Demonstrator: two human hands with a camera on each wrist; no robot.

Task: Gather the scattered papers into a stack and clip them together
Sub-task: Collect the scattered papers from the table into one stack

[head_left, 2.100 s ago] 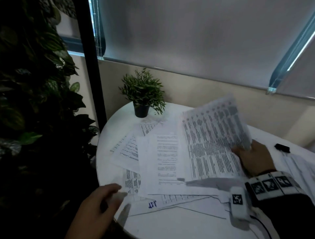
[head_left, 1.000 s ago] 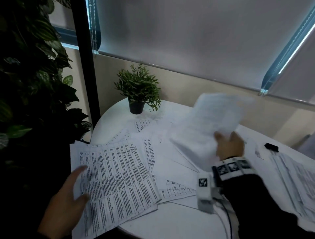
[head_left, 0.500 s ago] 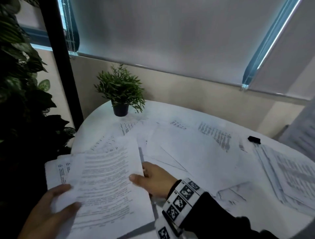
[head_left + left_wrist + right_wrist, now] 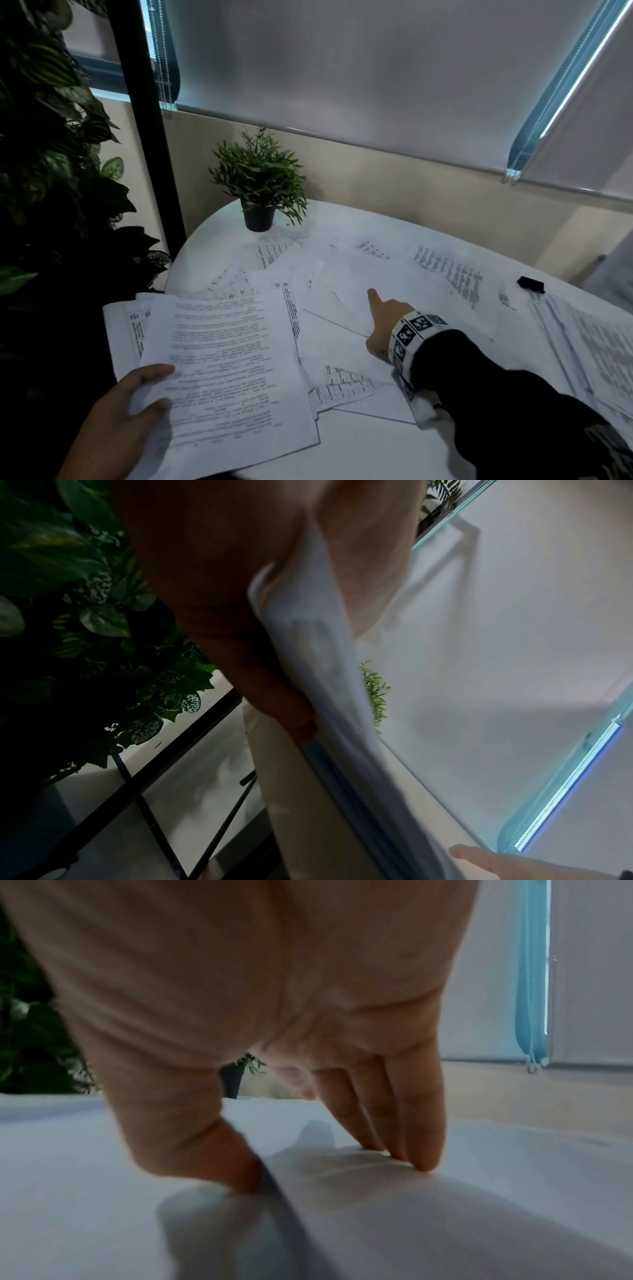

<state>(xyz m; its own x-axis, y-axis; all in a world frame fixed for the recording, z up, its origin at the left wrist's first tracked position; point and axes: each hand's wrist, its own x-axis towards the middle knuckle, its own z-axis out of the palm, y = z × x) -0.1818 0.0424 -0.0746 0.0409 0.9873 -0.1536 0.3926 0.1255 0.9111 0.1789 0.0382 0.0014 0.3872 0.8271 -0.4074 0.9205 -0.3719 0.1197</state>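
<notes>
My left hand (image 4: pixel 150 390) grips a stack of printed papers (image 4: pixel 222 370) at the table's near left edge, thumb on top. In the left wrist view the papers (image 4: pixel 325 669) run between thumb and fingers (image 4: pixel 284 710). My right hand (image 4: pixel 378 322) reaches onto the scattered sheets (image 4: pixel 342 308) in the middle of the table. In the right wrist view its fingers (image 4: pixel 411 1150) press on top of one sheet (image 4: pixel 342 1172) while the thumb sits at its raised edge, pinching it. A black binder clip (image 4: pixel 530 284) lies at the far right.
A small potted plant (image 4: pixel 258 192) stands at the back of the round white table (image 4: pixel 359 452). Another pile of papers (image 4: pixel 589 346) lies at the right edge. A large leafy plant (image 4: pixel 51 171) and a black post (image 4: pixel 147 137) crowd the left side.
My right hand has left the stack held by my left hand and moved right onto the loose sheets in the middle. The left hand still holds the stack.
</notes>
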